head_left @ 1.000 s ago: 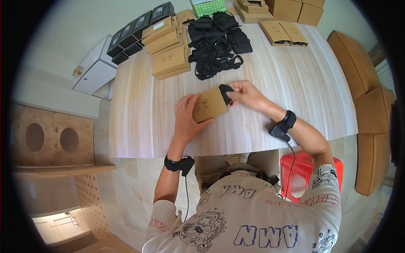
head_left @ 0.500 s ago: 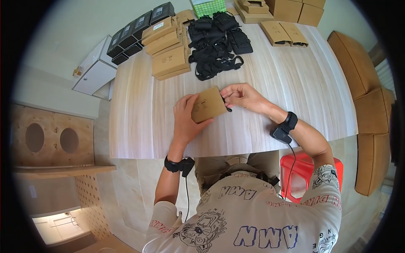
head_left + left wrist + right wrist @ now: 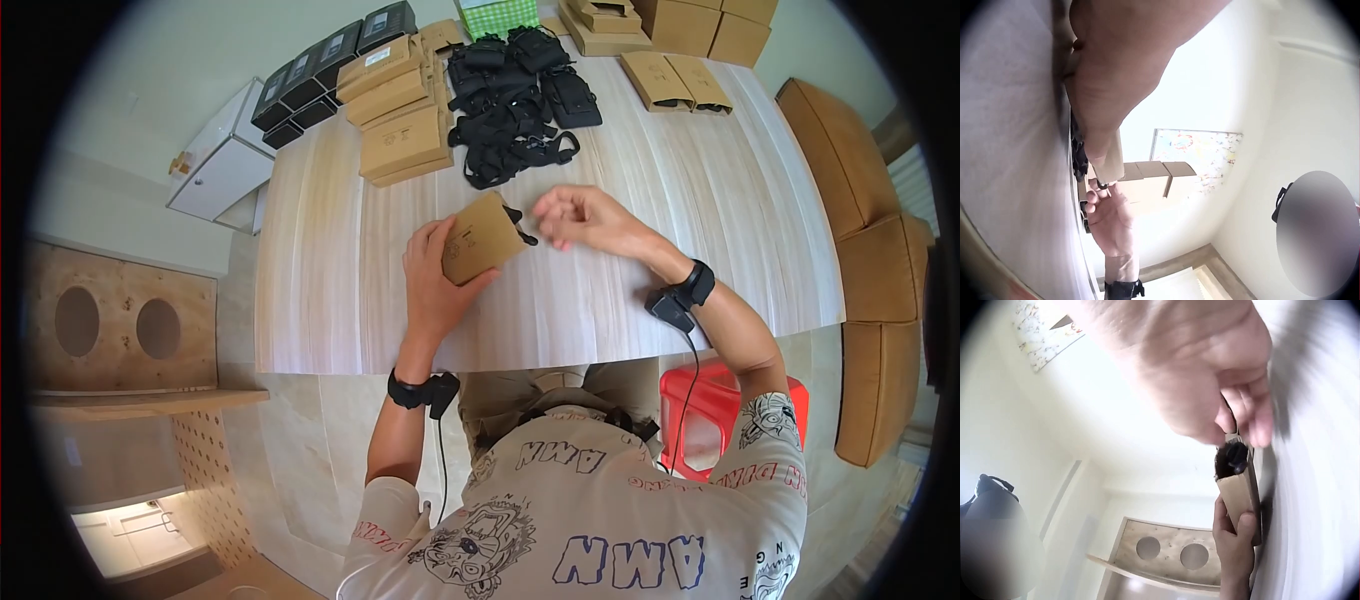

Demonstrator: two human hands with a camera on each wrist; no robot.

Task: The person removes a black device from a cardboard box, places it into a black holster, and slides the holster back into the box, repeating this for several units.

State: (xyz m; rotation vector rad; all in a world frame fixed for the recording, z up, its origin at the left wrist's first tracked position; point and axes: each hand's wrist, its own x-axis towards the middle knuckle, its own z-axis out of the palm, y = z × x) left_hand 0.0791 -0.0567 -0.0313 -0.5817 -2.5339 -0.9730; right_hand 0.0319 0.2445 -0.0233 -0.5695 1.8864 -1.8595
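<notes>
My left hand (image 3: 432, 285) grips a small brown cardboard box (image 3: 482, 238) over the table, thumb along the near side and fingers over the far side. Out of the box's right end poke dark bits of a black item (image 3: 529, 238); in the right wrist view that end is open, with the black contents (image 3: 1235, 456) inside it. Just to the right, my right hand (image 3: 595, 222) hovers with loosely bent fingers, apart from the box and holding nothing. The rest of the black item is hidden in the box.
Beyond the hands lies a pile of black straps and pouches (image 3: 515, 110). Left of it are stacked brown boxes (image 3: 405, 145) and black boxes (image 3: 335, 60). Two flat boxes (image 3: 675, 82) rest at the far right. A red stool (image 3: 700, 415) stands by the near edge.
My right hand has let go of the black item and drawn back right. The black item has gone mostly into the box, which my left hand has shifted slightly left and away.
</notes>
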